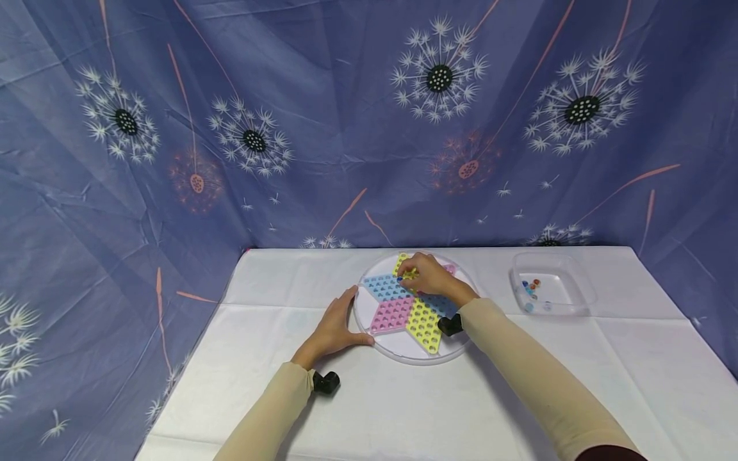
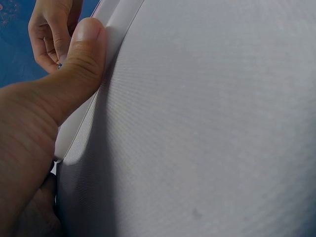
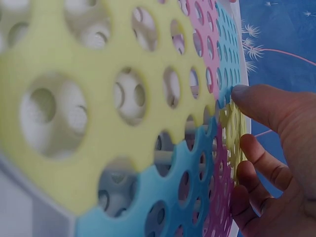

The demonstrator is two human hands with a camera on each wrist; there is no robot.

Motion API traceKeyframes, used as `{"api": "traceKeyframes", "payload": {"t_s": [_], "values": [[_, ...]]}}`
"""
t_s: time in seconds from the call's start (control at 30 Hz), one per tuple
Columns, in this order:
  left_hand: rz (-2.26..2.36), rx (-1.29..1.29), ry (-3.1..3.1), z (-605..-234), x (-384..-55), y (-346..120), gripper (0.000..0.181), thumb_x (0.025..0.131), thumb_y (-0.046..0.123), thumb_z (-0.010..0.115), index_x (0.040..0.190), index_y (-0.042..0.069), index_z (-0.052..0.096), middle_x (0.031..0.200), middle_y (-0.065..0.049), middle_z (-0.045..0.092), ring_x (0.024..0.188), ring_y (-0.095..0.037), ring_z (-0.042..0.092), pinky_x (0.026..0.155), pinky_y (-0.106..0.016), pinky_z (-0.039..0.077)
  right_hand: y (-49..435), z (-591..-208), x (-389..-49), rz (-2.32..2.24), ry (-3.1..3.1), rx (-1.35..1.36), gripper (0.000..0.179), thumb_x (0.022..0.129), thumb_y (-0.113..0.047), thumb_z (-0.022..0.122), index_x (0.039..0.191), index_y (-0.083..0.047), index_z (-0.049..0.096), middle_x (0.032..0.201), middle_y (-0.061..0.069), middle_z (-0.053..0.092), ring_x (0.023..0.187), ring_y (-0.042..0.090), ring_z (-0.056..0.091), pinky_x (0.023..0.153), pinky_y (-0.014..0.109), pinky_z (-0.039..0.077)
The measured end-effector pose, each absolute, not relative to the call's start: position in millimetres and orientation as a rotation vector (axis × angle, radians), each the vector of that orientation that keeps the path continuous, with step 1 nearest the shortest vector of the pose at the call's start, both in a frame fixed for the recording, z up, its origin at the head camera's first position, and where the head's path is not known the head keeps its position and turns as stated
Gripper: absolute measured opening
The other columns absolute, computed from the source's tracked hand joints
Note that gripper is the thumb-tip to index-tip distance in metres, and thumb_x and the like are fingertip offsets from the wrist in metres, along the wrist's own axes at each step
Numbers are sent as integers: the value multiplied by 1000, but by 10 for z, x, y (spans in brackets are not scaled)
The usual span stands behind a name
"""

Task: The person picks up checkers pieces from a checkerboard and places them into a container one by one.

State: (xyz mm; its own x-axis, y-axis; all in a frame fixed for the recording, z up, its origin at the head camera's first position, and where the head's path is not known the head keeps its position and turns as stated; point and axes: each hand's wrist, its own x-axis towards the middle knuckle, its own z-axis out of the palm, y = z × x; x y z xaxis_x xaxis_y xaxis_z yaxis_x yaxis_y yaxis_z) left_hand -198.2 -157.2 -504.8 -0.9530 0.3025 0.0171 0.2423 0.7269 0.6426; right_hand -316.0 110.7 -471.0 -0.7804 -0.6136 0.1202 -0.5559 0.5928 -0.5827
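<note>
A round Chinese checkers board (image 1: 394,342) with a star of yellow, pink and blue holed sections lies on the table. My left hand (image 1: 332,328) steadies its left side, fingers stretched along the rim and thumb spread to the near edge. In the left wrist view the thumb (image 2: 85,64) presses against the board's pale rim (image 2: 79,131). Over the far part of the star, my right hand (image 1: 429,275) pinches a small blue marble (image 1: 400,279) between thumb and fingertips. The right wrist view shows that hand (image 3: 281,153) low over the holes, its marble hidden there.
A clear plastic container (image 1: 562,291) stands to the right of the board, with several blue and orange marbles (image 1: 531,287) at its left side. White cloth (image 1: 415,410) covers the table. A blue dandelion-print curtain (image 1: 346,128) hangs behind it and along the sides.
</note>
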Motion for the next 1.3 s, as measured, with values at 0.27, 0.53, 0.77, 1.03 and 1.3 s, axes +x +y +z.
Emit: {"api": "traceKeyframes", "payload": {"t_s": [0.27, 0.53, 0.77, 1.03, 1.3], "values": [[1017, 438, 2839, -5045, -1984, -1563, 125, 62, 53, 88, 157, 13, 16, 161, -7, 22, 146, -33, 18, 118, -46, 17, 1099, -4716, -3152, -974, 2710, -1022, 12, 86, -13, 74, 98, -10, 74, 99, 6, 65, 96, 25, 52, 101, 54, 27], [1025, 445, 2838, -5021, -1977, -1564, 125, 63, 52, 88, 157, 12, 16, 161, -7, 22, 147, -32, 17, 118, -46, 15, 1094, -4680, -3160, -961, 2705, -1049, 11, 86, -13, 74, 96, -10, 74, 101, 7, 67, 95, 25, 55, 98, 54, 30], [1029, 458, 2836, -5023, -1967, -1565, 125, 64, 51, 88, 157, 11, 16, 161, -8, 21, 147, -31, 18, 119, -46, 14, 1082, -4610, -3178, -910, 2681, -1048, 12, 86, -13, 75, 97, -9, 74, 101, 9, 67, 97, 28, 58, 88, 49, 45], [1007, 459, 2847, -5036, -1975, -1563, 125, 64, 53, 87, 157, 12, 15, 161, -6, 21, 147, -26, 18, 119, -42, 12, 1091, -4524, -3194, -891, 2642, -1075, 14, 87, -14, 74, 100, -9, 72, 101, 9, 66, 93, 27, 59, 84, 47, 49], [1029, 473, 2846, -5038, -1967, -1564, 125, 63, 52, 88, 157, 10, 17, 160, -9, 23, 147, -28, 19, 119, -44, 12, 1101, -4386, -3177, -934, 2634, -1013, 13, 90, -17, 71, 102, -12, 71, 109, 12, 61, 96, 29, 58, 84, 46, 50]]}}
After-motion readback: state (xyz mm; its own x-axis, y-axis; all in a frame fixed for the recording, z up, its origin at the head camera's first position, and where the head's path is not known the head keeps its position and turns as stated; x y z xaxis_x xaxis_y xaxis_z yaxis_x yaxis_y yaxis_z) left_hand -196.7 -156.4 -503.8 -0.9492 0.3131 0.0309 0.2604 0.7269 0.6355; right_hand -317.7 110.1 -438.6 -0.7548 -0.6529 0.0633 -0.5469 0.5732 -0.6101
